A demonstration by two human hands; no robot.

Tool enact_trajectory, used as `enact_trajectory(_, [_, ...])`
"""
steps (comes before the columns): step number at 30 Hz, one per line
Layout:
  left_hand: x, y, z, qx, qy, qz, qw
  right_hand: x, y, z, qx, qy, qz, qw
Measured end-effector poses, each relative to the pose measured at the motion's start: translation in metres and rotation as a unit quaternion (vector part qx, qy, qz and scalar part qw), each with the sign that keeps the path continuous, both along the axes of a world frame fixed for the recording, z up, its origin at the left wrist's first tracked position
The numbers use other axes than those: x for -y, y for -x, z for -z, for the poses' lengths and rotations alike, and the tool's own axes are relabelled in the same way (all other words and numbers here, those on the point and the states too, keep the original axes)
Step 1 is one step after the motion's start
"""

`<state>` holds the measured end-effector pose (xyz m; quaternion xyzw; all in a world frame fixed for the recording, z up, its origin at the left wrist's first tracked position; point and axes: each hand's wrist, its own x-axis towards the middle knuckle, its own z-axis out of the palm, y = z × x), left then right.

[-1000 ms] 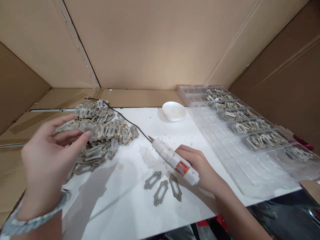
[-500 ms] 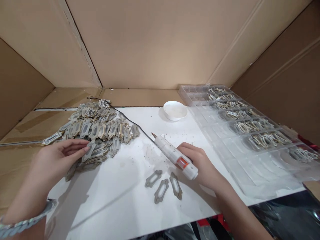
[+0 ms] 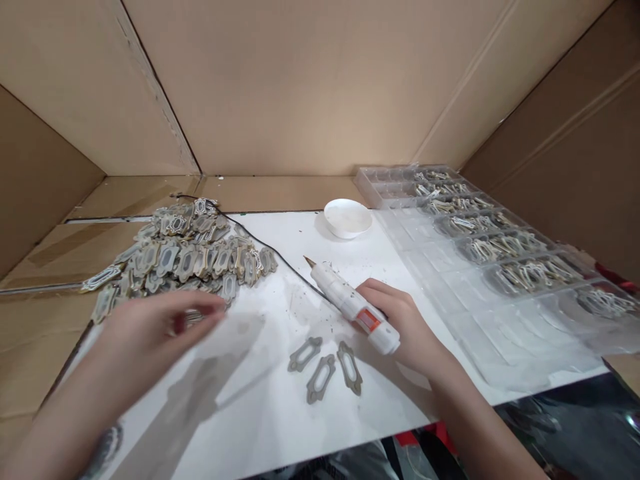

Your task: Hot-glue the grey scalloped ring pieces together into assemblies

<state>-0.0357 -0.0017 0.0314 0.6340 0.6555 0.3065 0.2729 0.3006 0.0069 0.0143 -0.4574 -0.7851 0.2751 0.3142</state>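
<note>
My left hand is over the near edge of a pile of flat, grey-brown frame-shaped plates. Its thumb and fingers come together in a pinch, but blur hides what is between them. My right hand is wrapped round a thick white pen-shaped tool with a pointed brass-coloured tip and an orange label. The tip points up and left, above the white tabletop. Below the tool three loose plates with oblong openings lie apart: a left plate, a middle plate and a right plate.
A white bowl stands toward the back. On the right, a clear compartment tray holds many small metal pieces. A thin black cord runs from the pile toward the tool. Cardboard walls surround the white tabletop.
My left hand has moved right and nearer, away from the plate it was touching in the pile. The right hand and its tool have hardly moved; the view has shifted slightly.
</note>
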Motion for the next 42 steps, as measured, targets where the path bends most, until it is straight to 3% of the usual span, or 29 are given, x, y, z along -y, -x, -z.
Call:
enact_trajectory(3, [0.001, -0.057, 0.001, -0.168, 0.119, 0.153, 0.967, 0.000, -0.001, 0.001, 0.002, -0.007, 0.005, 1.000])
enact_trajectory(5, [0.002, -0.086, 0.007, -0.230, 0.162, 0.204, 0.938, -0.001, -0.002, 0.001, 0.003, -0.017, 0.003, 1.000])
enact_trajectory(8, [0.004, -0.111, 0.016, -0.259, 0.175, 0.263, 0.913, -0.001, -0.003, 0.000, 0.001, -0.025, 0.001, 1.000])
enact_trajectory(14, [0.001, -0.124, 0.021, -0.243, 0.155, 0.295, 0.911, 0.000, -0.003, -0.001, 0.000, -0.031, -0.005, 0.999])
enact_trajectory(19, [-0.013, -0.111, 0.017, -0.178, 0.146, 0.300, 0.926, -0.001, -0.007, 0.002, -0.008, -0.033, 0.022, 0.999])
enact_trajectory(24, [-0.030, -0.086, 0.015, -0.075, 0.156, 0.257, 0.951, -0.002, -0.009, 0.006, -0.022, -0.039, 0.035, 0.998])
enact_trajectory(27, [-0.036, -0.076, 0.017, 0.101, 0.189, 0.167, 0.962, -0.002, -0.009, 0.007, -0.019, -0.028, 0.032, 0.999])
enact_trajectory(29, [-0.037, -0.073, 0.018, 0.254, 0.204, 0.075, 0.942, -0.001, -0.008, 0.007, -0.018, -0.021, 0.037, 0.999])
enact_trajectory(31, [-0.037, -0.072, 0.019, 0.342, 0.211, 0.011, 0.916, -0.001, -0.008, 0.007, -0.020, -0.019, 0.040, 0.999])
enact_trajectory(35, [-0.034, -0.073, 0.016, 0.394, 0.219, -0.015, 0.893, -0.001, -0.008, 0.007, -0.023, -0.017, 0.037, 0.999])
enact_trajectory(42, [-0.028, -0.073, 0.011, 0.390, 0.192, -0.025, 0.900, 0.000, -0.008, 0.007, -0.027, 0.003, 0.015, 1.000])
